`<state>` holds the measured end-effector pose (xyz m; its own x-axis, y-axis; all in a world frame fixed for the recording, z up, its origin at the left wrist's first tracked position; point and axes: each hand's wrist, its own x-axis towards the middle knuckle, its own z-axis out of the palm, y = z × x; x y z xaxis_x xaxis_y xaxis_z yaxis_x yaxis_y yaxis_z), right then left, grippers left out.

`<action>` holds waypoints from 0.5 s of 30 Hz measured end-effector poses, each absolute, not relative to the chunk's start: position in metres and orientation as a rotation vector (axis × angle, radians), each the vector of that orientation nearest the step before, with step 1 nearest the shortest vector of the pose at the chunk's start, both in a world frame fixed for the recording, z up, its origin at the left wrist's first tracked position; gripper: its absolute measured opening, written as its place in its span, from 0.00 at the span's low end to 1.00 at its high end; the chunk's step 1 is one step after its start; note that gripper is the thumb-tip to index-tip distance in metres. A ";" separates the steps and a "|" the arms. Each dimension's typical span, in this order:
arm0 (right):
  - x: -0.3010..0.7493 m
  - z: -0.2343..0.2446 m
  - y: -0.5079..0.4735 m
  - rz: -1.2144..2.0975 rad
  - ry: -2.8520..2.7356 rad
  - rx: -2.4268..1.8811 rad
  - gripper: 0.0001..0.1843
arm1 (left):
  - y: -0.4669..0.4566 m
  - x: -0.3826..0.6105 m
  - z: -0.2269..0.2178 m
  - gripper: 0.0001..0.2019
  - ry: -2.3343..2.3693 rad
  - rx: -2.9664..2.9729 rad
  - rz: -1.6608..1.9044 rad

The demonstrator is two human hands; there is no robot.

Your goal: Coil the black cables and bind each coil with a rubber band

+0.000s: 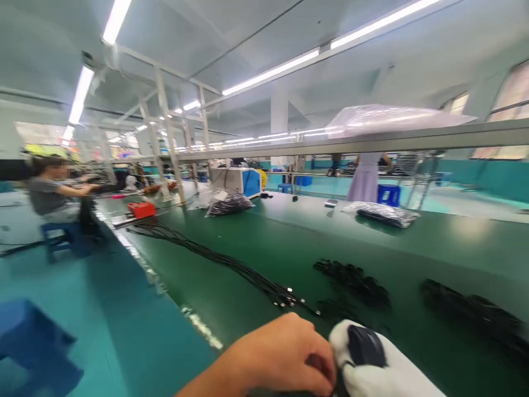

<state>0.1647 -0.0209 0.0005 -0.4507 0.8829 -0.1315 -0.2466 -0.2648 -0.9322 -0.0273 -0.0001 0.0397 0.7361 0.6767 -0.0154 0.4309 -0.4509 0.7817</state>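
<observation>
My bare left hand (pixel 285 350) is at the lower middle, its fingers curled in and pointing down beside my right hand. My right hand (pixel 372 364) wears a white glove and is closed. A black patch (pixel 366 345) shows on the glove; I cannot tell whether it is tape or a held piece. What the fingers of either hand hold is hidden. Just beyond them, long black cables (pixel 223 262) with small metal plugs (pixel 289 298) stretch away across the green tabletop (pixel 231 237). Coiled black cables (pixel 353 281) lie ahead of the right hand, with another dark bundle (pixel 471 311) farther right.
A red box (pixel 141 209) stands near the table's left edge. Bagged goods (pixel 229 203) lie by a white and blue machine (pixel 237 181), another bag (pixel 386 214) lies at right. An overhead shelf (pixel 413 136) crosses the view. A co-worker (pixel 53 190) sits at far left; a blue stool (pixel 35 350) stands below.
</observation>
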 end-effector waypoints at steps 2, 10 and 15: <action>0.159 0.002 -0.020 1.748 -1.084 -0.879 0.19 | -0.002 -0.031 0.045 0.07 0.834 2.145 0.356; 0.152 -0.001 -0.014 1.659 -1.205 -1.208 0.36 | 0.016 -0.032 0.036 0.27 0.983 2.028 0.495; 0.151 -0.043 -0.003 1.642 -1.385 -1.126 0.49 | 0.009 -0.020 0.033 0.31 0.963 2.016 0.433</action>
<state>0.1509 -0.0035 -0.0426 -0.3760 0.9097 -0.1761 0.0206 -0.1818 -0.9831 -0.0201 0.0088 0.0326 0.6455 0.7625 -0.0442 0.4725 -0.3532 0.8075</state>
